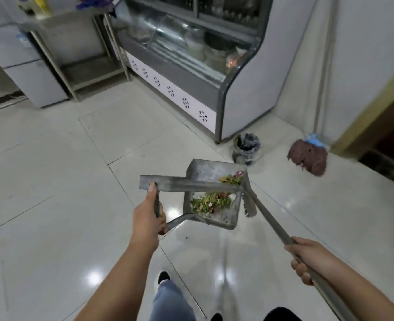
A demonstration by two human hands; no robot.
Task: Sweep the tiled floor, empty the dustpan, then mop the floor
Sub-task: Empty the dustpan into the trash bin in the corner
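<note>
Currently the left hand (146, 220) has its grip curled tight around the dustpan handle (157, 206), thumb lying up along the flat top bar, holding the metal dustpan (211, 198) lifted off the tiled floor (59, 172). Dustpan carries a heap of scraps (211, 201), green, yellow and reddish bits plus some white pieces, sitting in the pan's middle and far corner. Right hand (303, 259) has its grip wrapped around the broom handle (270, 220), fingers curled over the top of the shaft. Broom head (249, 203) sits just at the dustpan's right edge, bristles pointing down; cannot tell if it touches the pan. Small bin (247, 148) with a dark liner stands on the floor just beyond the dustpan, at the corner of the glass display case (191, 63). Mop (308, 157), brownish head with a blue collar, rests on the floor to the right of the bin, shaft leaning against the wall. Metal shelf rack (75, 54) stands left of the case, white fridge (24, 72) further left. Person's legs and dark shoes (163, 278) show at the bottom edge.
</note>
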